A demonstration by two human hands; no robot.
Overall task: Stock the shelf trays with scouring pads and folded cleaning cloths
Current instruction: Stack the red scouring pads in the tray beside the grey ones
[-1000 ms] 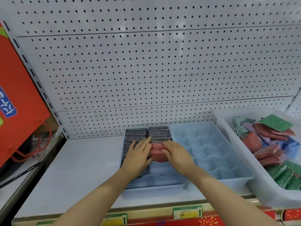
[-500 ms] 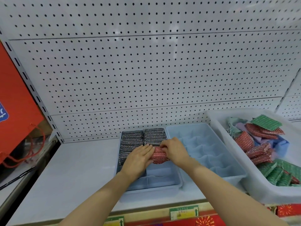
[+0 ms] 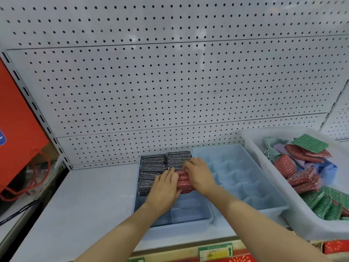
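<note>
A blue divided tray (image 3: pixel 190 220) sits on the shelf with silver scouring pads (image 3: pixel 153 163) filling its back compartments. A row of red scouring pads (image 3: pixel 184 183) stands in its right column behind the empty front cells. My left hand (image 3: pixel 165 188) lies flat with straight fingers against the left side of the red pads. My right hand (image 3: pixel 199 174) presses on them from the right and above, fingers bent over their tops. A second blue tray (image 3: pixel 268 205) with empty cells stands to the right.
A large white bin (image 3: pixel 251 137) at the far right holds loose red and green pads (image 3: pixel 309 143) and folded cloths (image 3: pixel 326 166). Pegboard rises behind. The grey shelf surface (image 3: pixel 85 201) extends left. A red box (image 3: pixel 17 133) hangs at the left edge.
Both hands have stayed on the red pads and shifted slightly toward the back of the tray, squeezing the row together. The camera has moved a little.
</note>
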